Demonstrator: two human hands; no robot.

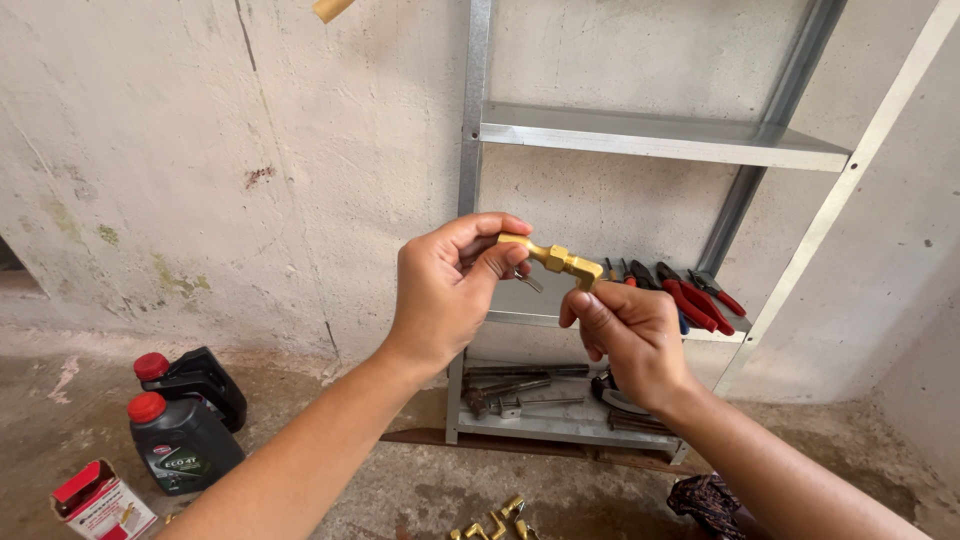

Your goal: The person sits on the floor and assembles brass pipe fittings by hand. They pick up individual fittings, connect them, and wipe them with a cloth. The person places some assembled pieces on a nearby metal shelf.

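Holding one brass fitting (pixel 553 259): left hand (pixel 450 290), right hand (pixel 630 335).

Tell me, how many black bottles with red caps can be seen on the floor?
2. One black bottle stands upright at lower left, beside the red and white box. The second bottle is just behind it, nearer the wall. Others may be outside the view.

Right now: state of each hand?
Left hand: closed, fingertips pinching one end of the brass fitting.
Right hand: closed, gripping the fitting's other, bent end from below.
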